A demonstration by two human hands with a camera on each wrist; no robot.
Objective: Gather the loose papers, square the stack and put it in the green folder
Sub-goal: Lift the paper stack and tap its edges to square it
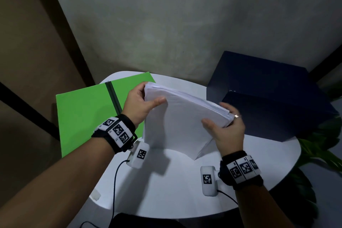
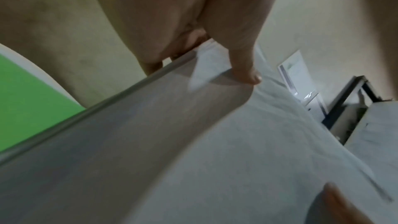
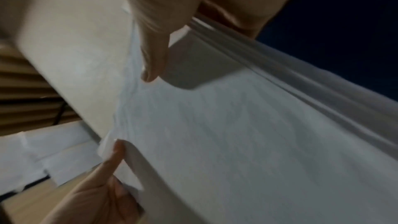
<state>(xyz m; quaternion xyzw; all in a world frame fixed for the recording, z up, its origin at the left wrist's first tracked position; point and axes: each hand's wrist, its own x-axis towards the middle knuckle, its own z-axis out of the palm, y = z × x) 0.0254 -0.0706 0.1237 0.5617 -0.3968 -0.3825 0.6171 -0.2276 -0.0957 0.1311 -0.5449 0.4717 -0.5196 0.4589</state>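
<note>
A thick stack of white papers (image 1: 181, 122) stands on its lower edge, tilted, on the round white table (image 1: 175, 190). My left hand (image 1: 142, 102) grips its upper left corner, thumb on the near face. My right hand (image 1: 225, 126) grips the upper right corner, thumb in front and fingers behind. The top edges of the sheets are slightly fanned and uneven. The green folder (image 1: 87, 114) lies closed and flat on the table to the left of the stack, with a dark elastic band across it. The left wrist view shows the stack (image 2: 193, 142) close up under my thumb (image 2: 247, 67), and the right wrist view shows the stack (image 3: 247, 134) pinched likewise.
A dark blue box (image 1: 268, 98) stands at the back right of the table, close behind my right hand. Green plant leaves (image 1: 322, 150) reach in at the right edge. Cables (image 1: 114, 181) from the wrist cameras trail over the table's near side.
</note>
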